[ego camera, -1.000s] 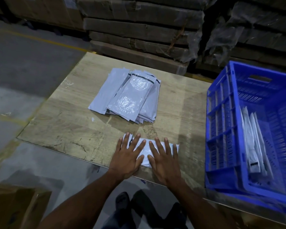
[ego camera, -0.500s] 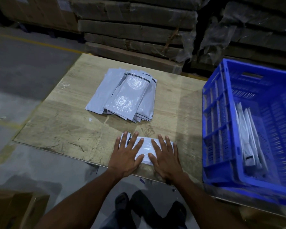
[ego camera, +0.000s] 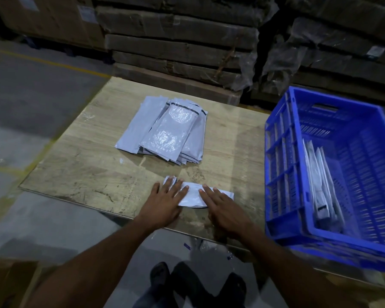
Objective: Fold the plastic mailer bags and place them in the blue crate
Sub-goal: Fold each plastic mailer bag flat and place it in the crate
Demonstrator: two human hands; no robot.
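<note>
Flat-fingered, left hand (ego camera: 162, 206) and right hand (ego camera: 226, 211) press a glossy grey folded mailer (ego camera: 192, 196), its ends partly hidden beneath them.

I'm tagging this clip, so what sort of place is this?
Most likely a warehouse packing area: wrapped stacks of flat cartons behind the table, a yellow floor line, and a blue crate holding folded mailers.

Wood-grain worktop (ego camera: 80, 165), scuffed. Behind it, flat cardboard cartons (ego camera: 178, 47) stacked, some under torn plastic wrap (ego camera: 273, 47). Grey concrete floor (ego camera: 31, 90) with yellow line (ego camera: 53, 63).
</note>
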